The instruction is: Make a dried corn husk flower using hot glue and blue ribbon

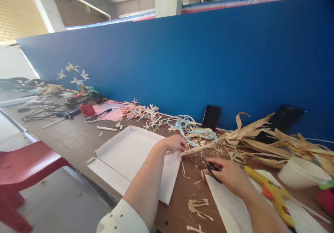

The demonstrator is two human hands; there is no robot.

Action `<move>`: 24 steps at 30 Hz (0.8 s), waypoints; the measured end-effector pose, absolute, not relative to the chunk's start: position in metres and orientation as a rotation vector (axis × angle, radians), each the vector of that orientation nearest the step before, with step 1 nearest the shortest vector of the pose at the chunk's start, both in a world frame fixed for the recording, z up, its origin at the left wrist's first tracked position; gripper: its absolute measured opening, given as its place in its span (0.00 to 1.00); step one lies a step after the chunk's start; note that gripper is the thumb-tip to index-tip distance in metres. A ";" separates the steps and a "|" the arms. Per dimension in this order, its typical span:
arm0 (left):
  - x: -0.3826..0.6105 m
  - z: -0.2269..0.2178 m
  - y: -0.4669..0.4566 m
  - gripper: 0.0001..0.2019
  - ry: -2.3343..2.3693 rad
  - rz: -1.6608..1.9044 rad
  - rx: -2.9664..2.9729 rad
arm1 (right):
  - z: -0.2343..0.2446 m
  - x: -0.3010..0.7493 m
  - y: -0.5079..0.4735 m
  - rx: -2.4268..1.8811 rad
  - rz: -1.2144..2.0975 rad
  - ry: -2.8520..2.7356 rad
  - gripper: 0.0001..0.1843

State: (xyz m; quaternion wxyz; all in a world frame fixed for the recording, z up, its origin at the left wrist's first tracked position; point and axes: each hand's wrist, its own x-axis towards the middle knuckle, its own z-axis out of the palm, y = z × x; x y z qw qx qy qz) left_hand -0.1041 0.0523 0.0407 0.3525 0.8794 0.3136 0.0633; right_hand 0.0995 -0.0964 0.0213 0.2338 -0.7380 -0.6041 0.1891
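Note:
My left hand (177, 143) pinches one end of a pale strip of dried husk (189, 151) above the right edge of a white box lid (127, 142). Black-handled scissors (214, 172) sit in my right hand (228, 175), fingers closed around the handles. Their blades point left towards the strip; whether they touch it I cannot tell. Cut husk pieces (198, 207) and small scraps lie on the brown table below. Behind my hands is a coil of light blue ribbon (184, 123).
Right of my hands are a yellow glue gun (271, 194), a printed sheet (232, 205), a white bowl (304, 173) and a husk heap (273, 144). A phone (211, 117) leans by the blue partition (208, 59). A red stool (28, 163) stands left.

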 end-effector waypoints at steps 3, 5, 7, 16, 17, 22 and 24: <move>-0.107 0.039 0.055 0.11 0.780 0.152 2.288 | 0.020 0.100 -0.097 -1.992 0.559 -1.663 0.23; -0.108 0.037 0.057 0.10 0.756 0.141 2.296 | 0.021 0.099 -0.097 -1.973 0.579 -1.661 0.23; -0.109 0.036 0.059 0.10 0.737 0.131 2.300 | 0.021 0.099 -0.098 -1.956 0.592 -1.665 0.23; -0.114 0.035 0.061 0.10 0.728 0.140 2.279 | 0.020 0.098 -0.099 -1.873 0.712 -1.651 0.23; -0.114 0.035 0.061 0.10 0.729 0.140 2.278 | 0.021 0.097 -0.099 -1.871 0.723 -1.647 0.23; -0.114 0.035 0.061 0.10 0.738 0.122 2.291 | 0.028 0.092 -0.100 -1.880 0.793 -1.633 0.25; -0.115 0.035 0.061 0.10 0.738 0.116 2.296 | 0.028 0.092 -0.100 -1.866 0.803 -1.642 0.24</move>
